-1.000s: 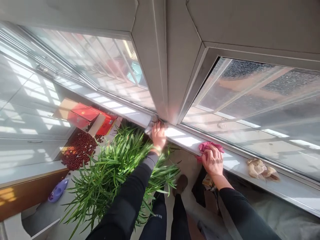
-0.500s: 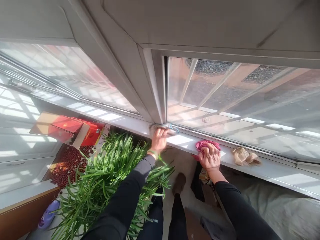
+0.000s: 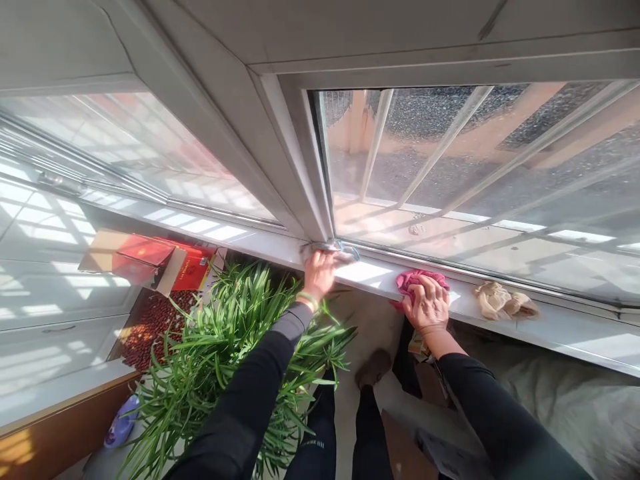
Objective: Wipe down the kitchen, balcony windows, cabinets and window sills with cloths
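Along the window runs a white sill [image 3: 373, 277] with bright sun patches. My left hand [image 3: 319, 272] presses a greyish cloth [image 3: 345, 252] with a blue edge onto the sill, at the foot of the window post. Further right, my right hand [image 3: 429, 303] grips a crumpled pink cloth [image 3: 417, 279] on the sill, its fingers bent over the fabric. A beige crumpled cloth [image 3: 500, 301] lies on the sill to the right of that hand, apart from it. Part of the grey cloth is hidden under my left fingers.
A bushy green plant [image 3: 235, 340] stands below my left arm. Behind it are a red cardboard box [image 3: 187, 267] and a heap of dark red items [image 3: 157, 333]. A purple bottle [image 3: 121, 421] is at lower left. Barred window glass [image 3: 450, 167] rises beyond the sill. Grey fabric [image 3: 565, 407] lies lower right.
The view has shifted a little, so most things sit slightly further right. Both hands stay on their cloths at nearly the same places on the sill.
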{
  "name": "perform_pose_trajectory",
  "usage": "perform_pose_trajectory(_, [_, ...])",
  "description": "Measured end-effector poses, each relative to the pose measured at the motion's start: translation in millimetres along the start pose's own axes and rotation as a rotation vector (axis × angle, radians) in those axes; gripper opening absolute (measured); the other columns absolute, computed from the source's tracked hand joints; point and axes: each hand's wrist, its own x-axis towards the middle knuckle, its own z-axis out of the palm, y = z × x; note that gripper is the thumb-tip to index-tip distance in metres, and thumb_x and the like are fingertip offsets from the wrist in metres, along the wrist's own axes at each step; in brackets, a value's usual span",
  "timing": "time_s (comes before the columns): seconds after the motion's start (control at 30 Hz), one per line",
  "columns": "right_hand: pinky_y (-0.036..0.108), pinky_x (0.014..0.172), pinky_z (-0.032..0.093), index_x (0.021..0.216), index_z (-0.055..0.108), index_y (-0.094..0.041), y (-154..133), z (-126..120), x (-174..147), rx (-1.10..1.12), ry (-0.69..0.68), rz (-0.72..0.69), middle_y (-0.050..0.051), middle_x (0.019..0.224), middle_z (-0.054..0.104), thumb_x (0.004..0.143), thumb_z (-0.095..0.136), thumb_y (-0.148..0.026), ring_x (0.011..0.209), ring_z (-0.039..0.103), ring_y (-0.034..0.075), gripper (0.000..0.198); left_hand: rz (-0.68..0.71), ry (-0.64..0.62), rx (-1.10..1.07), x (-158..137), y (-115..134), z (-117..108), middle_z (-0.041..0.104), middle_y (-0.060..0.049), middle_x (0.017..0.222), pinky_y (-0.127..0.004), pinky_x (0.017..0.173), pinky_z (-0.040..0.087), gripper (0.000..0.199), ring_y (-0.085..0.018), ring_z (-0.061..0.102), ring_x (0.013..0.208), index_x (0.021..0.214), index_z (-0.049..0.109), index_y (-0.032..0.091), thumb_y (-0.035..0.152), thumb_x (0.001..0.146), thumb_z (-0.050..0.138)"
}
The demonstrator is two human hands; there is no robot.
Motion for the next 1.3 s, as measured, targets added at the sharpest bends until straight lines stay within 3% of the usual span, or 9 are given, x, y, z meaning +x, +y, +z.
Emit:
perform_pose_trajectory(0.1, [0.051,0.112,0.043,0.1,0.065,-0.023,-3,-1,2,-0.003,-0.012,0.028,0.013,0.134,0.067,0.087,0.065,-0.024,0.133,0.057,0.033,0.014,-0.113,0.05,-0.015,2,-5,-3,0.071,-0.013,0.144,-0.05,0.123,0.043,0.047,-0.033,0.055,0.145,0.146,0.064,0.019,0.022,0.101,0.051])
perform_pose_trajectory(0.23, [0.051,0.111,0.044,0.098,0.064,-0.024,-7,-3,8,0.015,-0.026,0.043,0.013,0.133,0.067,0.085,0.064,-0.021,0.133,0.056,0.033,0.014,-0.345,0.175,-0.14,14,58,22,0.058,-0.017,0.16,-0.052,0.125,0.041,0.055,-0.034,0.053,0.147,0.153,0.057,0.013,0.019,0.099,0.049])
perform_pose_trajectory(0.37, [0.052,0.113,0.043,0.1,0.064,-0.024,-6,-1,11,0.063,-0.02,0.04,0.014,0.135,0.065,0.086,0.064,-0.02,0.135,0.054,0.033,0.015,-0.121,0.055,-0.215,12,120,37,0.058,-0.015,0.161,-0.049,0.127,0.04,0.055,-0.031,0.055,0.146,0.152,0.06,0.016,0.018,0.098,0.051])
perform_pose_trajectory(0.5, [0.051,0.114,0.041,0.1,0.064,-0.024,-4,1,11,0.079,-0.026,0.039,0.013,0.136,0.064,0.086,0.064,-0.019,0.134,0.054,0.032,0.015,0.026,-0.012,-0.15,6,100,24,0.062,-0.012,0.156,-0.05,0.127,0.039,0.053,-0.034,0.054,0.145,0.15,0.064,0.023,0.023,0.097,0.057])
perform_pose_trajectory(0.67, [0.052,0.116,0.038,0.103,0.065,-0.023,-5,5,12,0.134,-0.061,0.065,0.014,0.138,0.062,0.085,0.065,-0.019,0.137,0.05,0.033,0.019,-0.371,0.152,-0.029,14,63,9,0.044,-0.017,0.17,-0.059,0.129,0.033,0.064,-0.042,0.042,0.153,0.161,0.05,0.016,0.036,0.1,0.055])
perform_pose_trajectory(0.97, [0.053,0.115,0.045,0.1,0.069,-0.026,-5,-44,32,0.367,-0.066,0.12,0.01,0.141,0.066,0.1,0.058,-0.029,0.134,0.056,0.03,0.011,-0.149,0.029,-0.008,8,165,45,0.051,-0.016,0.163,-0.054,0.127,0.037,0.06,-0.036,0.05,0.147,0.161,0.052,0.025,0.033,0.101,0.055])
perform_pose_trajectory(1.13, [0.062,0.113,0.043,0.108,0.065,-0.024,48,-77,11,0.055,0.273,0.525,0.017,0.136,0.061,0.093,0.068,-0.04,0.129,0.055,0.038,0.023,-0.113,0.018,-0.052,6,155,40,0.053,-0.015,0.162,-0.053,0.126,0.039,0.058,-0.035,0.051,0.146,0.159,0.055,0.027,0.034,0.101,0.056])
perform_pose_trajectory(1.23, [0.066,0.105,0.044,0.111,0.064,-0.021,81,-77,3,-0.024,0.272,0.806,0.022,0.131,0.058,0.079,0.079,-0.05,0.124,0.051,0.044,0.045,-0.102,0.001,-0.069,5,155,30,0.051,-0.016,0.163,-0.053,0.125,0.039,0.059,-0.037,0.049,0.148,0.158,0.055,0.026,0.045,0.102,0.057])
perform_pose_trajectory(1.3, [0.065,0.102,0.046,0.102,0.064,-0.021,96,-75,1,0.041,0.196,0.888,0.021,0.123,0.059,0.079,0.074,-0.043,0.118,0.052,0.042,0.033,-0.099,-0.021,-0.059,6,159,24,0.048,-0.017,0.165,-0.052,0.125,0.038,0.066,-0.038,0.047,0.149,0.16,0.053,0.025,0.054,0.101,0.057])
